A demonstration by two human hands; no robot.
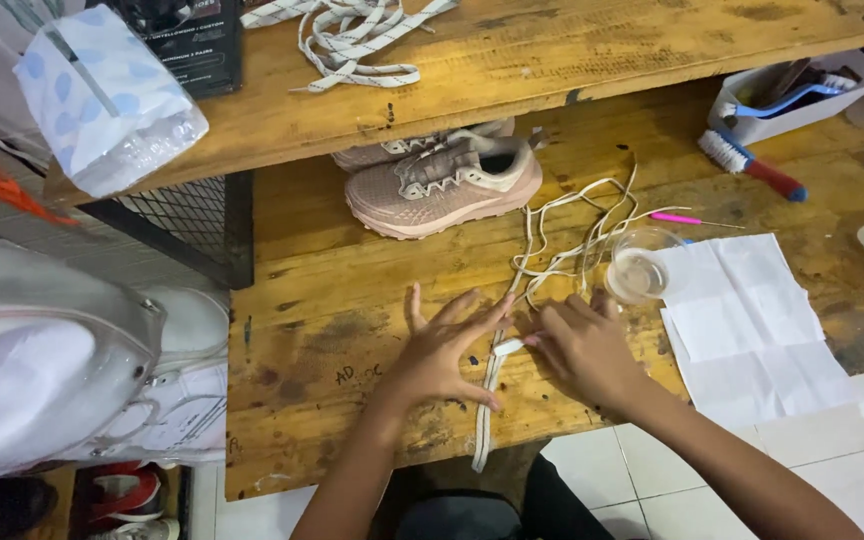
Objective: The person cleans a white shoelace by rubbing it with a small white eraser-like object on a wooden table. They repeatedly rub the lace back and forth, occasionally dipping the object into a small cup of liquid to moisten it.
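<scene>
Head view. We see both hands on the wooden table (pixel 332 330), working a flat white lace (pixel 492 380). The lace runs with its long axis nearly straight away from us: its near end hangs past the table's front edge, its middle passes between the hands, and its far part loops loosely toward the shoe (pixel 447 185).

The left hand (pixel 442 350) lies flat, fingers spread apart, fingertips touching or just beside the lace from its left. The right hand (pixel 582 350) sits on the lace's right; its thumb and forefinger appear pinched together on a short section of lace, though the contact is partly hidden, so we hedge on the grip. Both hands are about equally near; the lace lies directly between them.

Containers: a clear plastic cup (pixel 640 268) stands just beyond the right hand, beside the white paper (pixel 752 320); it seems to hold a little clear liquid. A white tray (pixel 802 95) at far right holds a blue-handled tool and other items we cannot identify. A brush (pixel 752 165) with a red handle lies near the tray, outside it. More laces (pixel 352 35) lie on the upper shelf.
</scene>
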